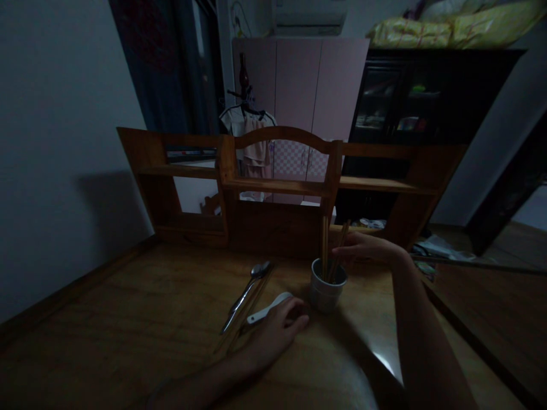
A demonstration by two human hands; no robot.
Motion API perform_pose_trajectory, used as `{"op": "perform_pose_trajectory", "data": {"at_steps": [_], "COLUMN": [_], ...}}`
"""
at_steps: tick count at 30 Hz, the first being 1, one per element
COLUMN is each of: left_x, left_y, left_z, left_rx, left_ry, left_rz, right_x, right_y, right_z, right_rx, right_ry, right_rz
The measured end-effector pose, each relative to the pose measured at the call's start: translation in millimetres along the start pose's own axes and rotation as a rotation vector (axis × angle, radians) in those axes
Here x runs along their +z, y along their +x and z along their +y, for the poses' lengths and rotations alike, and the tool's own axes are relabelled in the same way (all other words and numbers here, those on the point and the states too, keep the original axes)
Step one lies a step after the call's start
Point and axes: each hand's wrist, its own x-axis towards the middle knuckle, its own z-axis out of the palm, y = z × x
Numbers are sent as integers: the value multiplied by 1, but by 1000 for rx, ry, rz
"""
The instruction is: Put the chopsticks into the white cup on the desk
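My right hand [361, 247] pinches the upper part of chopsticks [339, 253] that stand tilted in a light metal-looking cup [327, 295]. More chopsticks [325, 245] lean upright in the same cup. Left of the cup, my left hand [286, 320] rests low over the table, its fingers loosely curved and the thumb apart, with nothing seen in it. Close by its fingers lies a white spoon [265, 312], partly covered by the hand. Beyond that are loose chopsticks [255, 299] and shiny metal spoons [240, 299] lying side by side; their exact number is hard to make out.
The wooden table [141, 319] carries a wooden shelf unit [282, 185] along its back edge. A wall [55, 142] borders the left side. Behind stand a pink wardrobe [299, 85], hanging clothes [252, 136] and a dark cabinet [440, 97]. The room is dim.
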Motion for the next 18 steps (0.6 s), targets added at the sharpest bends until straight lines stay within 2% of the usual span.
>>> {"op": "perform_pose_trajectory", "data": {"at_steps": [3, 9, 12, 14, 18], "left_x": [-1, 1, -1, -7, -35], "left_y": [0, -1, -1, 2, 17], "left_z": [2, 0, 4, 10, 17], "left_rx": [-4, 8, 51, 120, 278], "left_ry": [2, 0, 51, 164, 617], "left_rz": [-11, -4, 39, 94, 255], "right_x": [-2, -8, -14, -20, -32], "right_y": [-1, -2, -4, -6, -9], "right_z": [-1, 1, 3, 3, 2], "right_rx": [-14, 7, -33, -75, -220], "right_ry": [-51, -91, -103, -95, 48], "right_rz": [-5, 129, 301, 471, 867]}}
